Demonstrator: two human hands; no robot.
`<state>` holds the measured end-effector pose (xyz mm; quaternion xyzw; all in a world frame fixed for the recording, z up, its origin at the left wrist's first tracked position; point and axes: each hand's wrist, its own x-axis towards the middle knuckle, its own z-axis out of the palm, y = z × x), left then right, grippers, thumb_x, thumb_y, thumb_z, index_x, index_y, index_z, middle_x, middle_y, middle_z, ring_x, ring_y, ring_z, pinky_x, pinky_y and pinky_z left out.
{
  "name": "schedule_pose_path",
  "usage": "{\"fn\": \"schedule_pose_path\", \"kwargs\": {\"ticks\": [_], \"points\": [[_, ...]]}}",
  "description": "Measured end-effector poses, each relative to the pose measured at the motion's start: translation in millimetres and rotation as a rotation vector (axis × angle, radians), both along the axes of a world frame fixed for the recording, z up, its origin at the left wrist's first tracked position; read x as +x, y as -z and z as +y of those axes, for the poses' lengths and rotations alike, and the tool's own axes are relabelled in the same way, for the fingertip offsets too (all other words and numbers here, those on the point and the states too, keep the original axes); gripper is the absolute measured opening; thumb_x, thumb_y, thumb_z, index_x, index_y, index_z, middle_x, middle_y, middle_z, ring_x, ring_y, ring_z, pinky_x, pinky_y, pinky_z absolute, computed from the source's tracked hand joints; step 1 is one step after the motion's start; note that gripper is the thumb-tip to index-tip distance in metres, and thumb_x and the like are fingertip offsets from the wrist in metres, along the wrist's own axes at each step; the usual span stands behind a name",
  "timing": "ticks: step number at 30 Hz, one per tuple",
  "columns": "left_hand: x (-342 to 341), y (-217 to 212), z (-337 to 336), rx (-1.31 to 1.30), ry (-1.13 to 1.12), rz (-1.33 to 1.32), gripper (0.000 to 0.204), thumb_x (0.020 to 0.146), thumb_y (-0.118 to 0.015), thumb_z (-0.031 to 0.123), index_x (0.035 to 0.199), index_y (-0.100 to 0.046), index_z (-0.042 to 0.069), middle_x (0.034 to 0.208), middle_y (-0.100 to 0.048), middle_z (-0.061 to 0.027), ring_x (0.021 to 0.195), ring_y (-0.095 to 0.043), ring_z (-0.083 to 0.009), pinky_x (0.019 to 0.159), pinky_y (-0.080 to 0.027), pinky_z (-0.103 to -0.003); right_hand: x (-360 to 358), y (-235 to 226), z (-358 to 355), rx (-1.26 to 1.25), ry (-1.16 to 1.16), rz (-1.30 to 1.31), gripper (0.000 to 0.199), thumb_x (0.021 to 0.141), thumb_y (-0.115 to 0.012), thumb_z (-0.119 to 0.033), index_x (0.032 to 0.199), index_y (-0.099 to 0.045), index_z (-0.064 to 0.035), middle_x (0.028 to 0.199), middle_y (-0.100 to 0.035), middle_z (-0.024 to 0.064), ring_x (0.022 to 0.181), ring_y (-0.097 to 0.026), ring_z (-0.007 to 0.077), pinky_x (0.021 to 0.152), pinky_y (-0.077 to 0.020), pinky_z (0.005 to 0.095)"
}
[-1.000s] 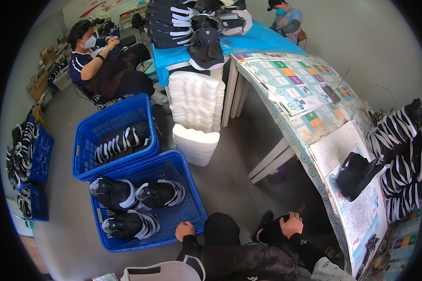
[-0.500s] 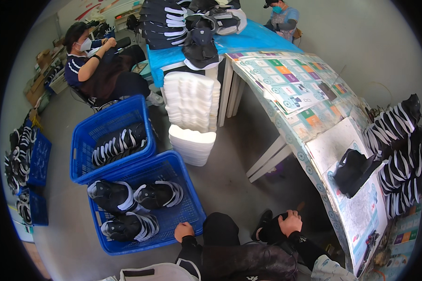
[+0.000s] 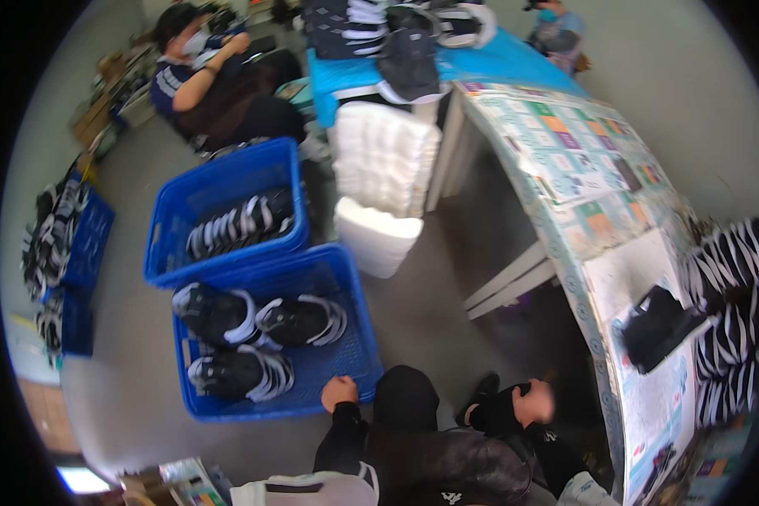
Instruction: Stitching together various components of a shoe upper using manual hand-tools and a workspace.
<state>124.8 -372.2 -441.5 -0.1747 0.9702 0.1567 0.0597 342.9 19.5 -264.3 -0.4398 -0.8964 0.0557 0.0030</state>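
My left hand (image 3: 340, 393) is curled closed at the near right edge of a blue plastic crate (image 3: 365, 337), beside my left knee; its fingertips are hidden, so I cannot see whether it grips the rim. In that crate lie nested stacks of black-and-white sewn pieces (image 3: 299, 320) that look like shoe uppers. My right hand (image 3: 533, 403), slightly blurred, rests with nothing visible in it over my right leg (image 3: 493, 413), fingers draped across it.
Beyond stands another blue crate (image 3: 164, 244) holding similar pieces, beside stacked white padded sheets (image 3: 379, 240). On the right, a paper-covered table (image 3: 557, 194) carries a black piece (image 3: 658, 329) and striped stacks (image 3: 734, 337). Two people (image 3: 190, 93) sit farther off.
The view has shifted, so the crates and table appear moved and tilted. My left hand stays closed beside the crate; my right hand stays on my leg.
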Motion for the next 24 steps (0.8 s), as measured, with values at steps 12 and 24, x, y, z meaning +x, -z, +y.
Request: {"fn": "schedule_pose_path", "kwargs": {"ticks": [12, 24], "points": [[-1.4, 1.4, -3.0, -0.01, -0.027, -0.042, 0.036, 0.092, -0.055, 0.034, 0.084, -0.075, 0.006, 0.089, -0.075, -0.0187, 0.086, -0.072, -0.0397, 0.078, -0.057, -0.052, -4.3, 2.6, -1.9, -0.027, -0.004, -0.129, 0.047, 0.09, -0.07, -0.038, 0.125, -0.065, -0.0073, 0.129, -0.064, 0.0153, 0.116, -0.064, 0.0398, 0.096, -0.0545, 0.049], [-3.4, -5.1, -2.8, 0.009, -0.024, -0.011, 0.034, 0.092, -0.056, 0.032, 0.082, -0.075, 0.006, 0.088, -0.075, -0.0177, 0.086, -0.072, -0.0381, 0.079, -0.057, -0.052, -4.2, 8.9, -1.1, -0.025, -0.024, -0.146, 0.045, 0.093, -0.068, -0.037, 0.126, -0.066, -0.0066, 0.131, -0.065, 0.0153, 0.115, -0.065, 0.0399, 0.098, -0.0525, 0.0486]]}}
